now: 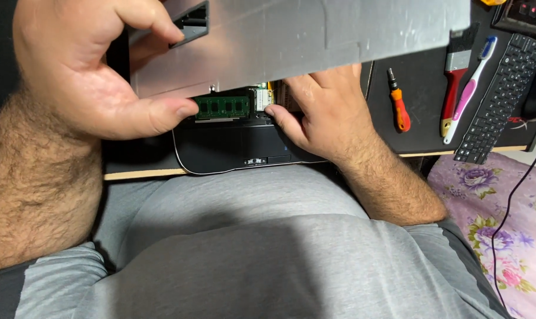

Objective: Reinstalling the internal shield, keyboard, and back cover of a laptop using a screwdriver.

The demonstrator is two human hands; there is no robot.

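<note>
My left hand [85,71] grips the grey bottom cover panel [315,29] of a laptop by its left edge, thumb under it, and holds it lifted and tilted above the machine. The black laptop base [232,150] lies upside down at the desk's front edge. Under the raised panel a green memory module [222,107] and a small white wireless card [262,99] show. My right hand [321,112] reaches under the panel, its fingertips resting on the laptop beside the card. What lies deeper beneath the panel is hidden.
On the black desk to the right lie an orange-handled screwdriver [399,103], a red-handled paintbrush [454,77], a pink and white toothbrush [470,88] and a black keyboard [501,100]. A floral cloth [504,224] with a black cable across it lies lower right.
</note>
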